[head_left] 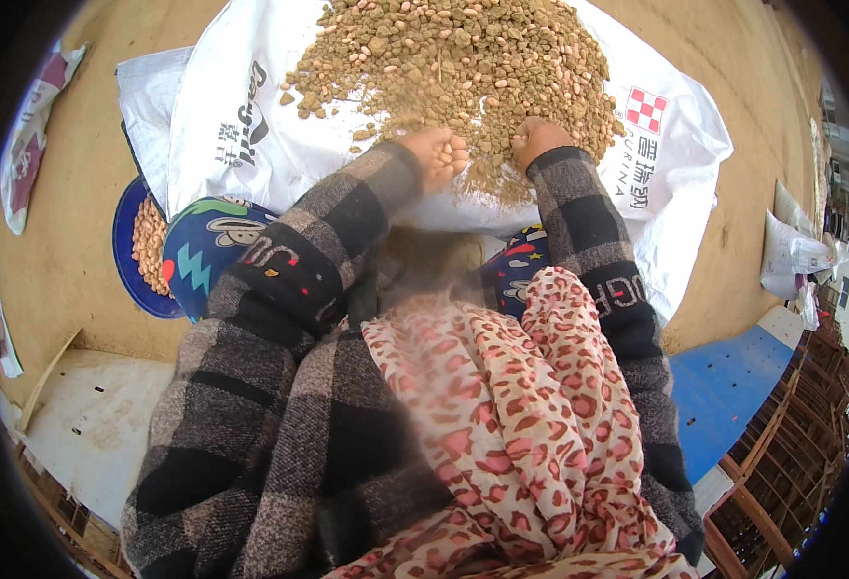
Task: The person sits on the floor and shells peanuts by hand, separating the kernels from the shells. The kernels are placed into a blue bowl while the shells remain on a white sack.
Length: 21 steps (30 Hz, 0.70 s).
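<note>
A heap of brown soil clods mixed with pale pink peanuts point(453, 58) lies on a large white woven sack point(222, 96). My left hand point(434, 157), at the heap's lower left edge, has its fingers curled round a few peanuts. My right hand point(540, 143) is closed at the heap's lower right edge; what is inside it, if anything, is hidden. Loose crumbs lie between my two hands. To the left, a blue basin point(135, 294) holds shelled peanuts point(147, 246), partly covered by the sack and my patterned leg point(198, 261).
Sacks lie on the tan ground at the far left point(34, 145) and at the right point(796, 246). A white board point(87, 405) is at lower left, a blue board point(733, 386) at right. Wooden framework point(801, 454) and buildings show along the right rim.
</note>
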Available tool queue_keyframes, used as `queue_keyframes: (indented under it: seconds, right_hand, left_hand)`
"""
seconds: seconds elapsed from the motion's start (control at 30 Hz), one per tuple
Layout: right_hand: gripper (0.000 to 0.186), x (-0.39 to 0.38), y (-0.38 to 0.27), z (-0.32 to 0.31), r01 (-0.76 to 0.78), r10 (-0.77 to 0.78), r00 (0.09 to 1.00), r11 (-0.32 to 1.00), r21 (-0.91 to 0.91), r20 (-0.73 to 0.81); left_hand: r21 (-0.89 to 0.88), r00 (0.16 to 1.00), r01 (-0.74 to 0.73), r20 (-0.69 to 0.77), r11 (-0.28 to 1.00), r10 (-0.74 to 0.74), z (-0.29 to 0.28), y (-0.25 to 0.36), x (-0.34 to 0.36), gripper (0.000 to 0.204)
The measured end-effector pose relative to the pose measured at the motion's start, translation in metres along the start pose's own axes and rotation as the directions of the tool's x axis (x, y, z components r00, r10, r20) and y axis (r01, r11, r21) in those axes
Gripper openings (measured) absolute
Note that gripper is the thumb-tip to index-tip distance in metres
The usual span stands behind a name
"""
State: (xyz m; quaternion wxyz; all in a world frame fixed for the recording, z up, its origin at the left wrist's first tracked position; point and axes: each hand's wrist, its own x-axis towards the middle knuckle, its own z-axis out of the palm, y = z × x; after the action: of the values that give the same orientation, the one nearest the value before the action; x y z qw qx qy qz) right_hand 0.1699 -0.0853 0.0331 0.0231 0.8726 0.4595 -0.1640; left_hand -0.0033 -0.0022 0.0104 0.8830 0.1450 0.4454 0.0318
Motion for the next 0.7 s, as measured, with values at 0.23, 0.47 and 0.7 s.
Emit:
queue_keyframes:
  seconds: [0.23, 0.47, 0.7]
  right_hand:
    - [0.019, -0.018, -0.029, 0.001, 0.195, -0.188, 0.981, 0.953, 0.233, -0.053]
    - [0.026, -0.015, -0.054, -0.026, 0.290, -0.303, 0.953, 0.909, 0.300, -0.002]
    - [0.033, 0.025, -0.056, -0.021, 0.176, -0.178, 0.984, 0.975, -0.133, -0.005]
  left_hand:
    - [0.053, 0.999, 0.008, 0.042, 0.999, -0.010, 0.000, 0.001, 0.005, 0.034]
    - [-0.097, 0.995, 0.028, 0.095, 0.995, -0.018, -0.002, 0.005, -0.003, 0.031]
    - [-0.049, 0.999, -0.013, 0.034, 0.999, 0.014, -0.010, 0.007, -0.001, 0.030]
